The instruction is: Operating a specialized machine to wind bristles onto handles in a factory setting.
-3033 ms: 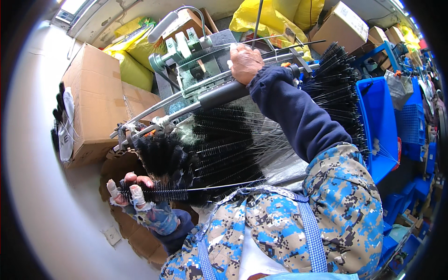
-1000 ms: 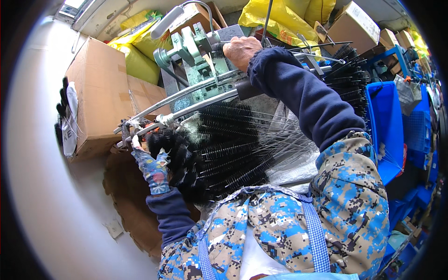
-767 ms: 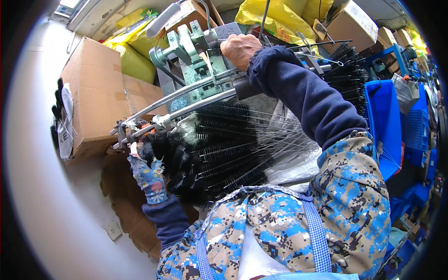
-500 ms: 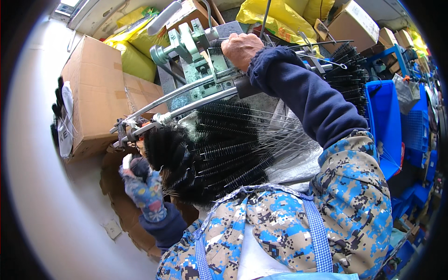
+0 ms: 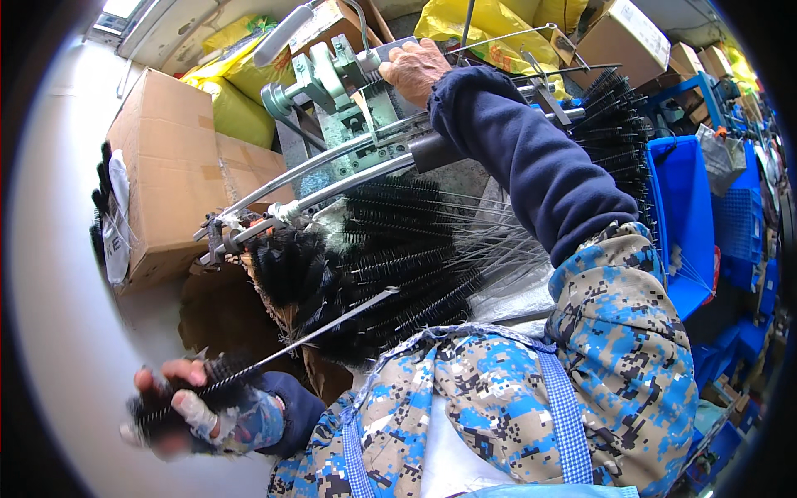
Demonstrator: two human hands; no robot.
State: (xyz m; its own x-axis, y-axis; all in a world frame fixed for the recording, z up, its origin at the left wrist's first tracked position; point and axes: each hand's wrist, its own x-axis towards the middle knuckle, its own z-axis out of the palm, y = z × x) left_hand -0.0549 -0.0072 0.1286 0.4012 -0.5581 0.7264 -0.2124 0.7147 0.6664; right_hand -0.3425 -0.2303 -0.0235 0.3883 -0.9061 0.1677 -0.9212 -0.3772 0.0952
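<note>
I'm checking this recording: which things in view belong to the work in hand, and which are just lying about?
With the work:
black brush, held in the left hand
looped wire, apparently in the right hand
green machine, beside that hand
brush pile, in front of the machine

Seemingly just lying about:
yellow sacks
big carton
blue bin, untouched

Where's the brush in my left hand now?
In the head view, the brush is at the lower left, held in the left hand, its bare wire end slanting up and right toward the heap of black brushes.
</note>
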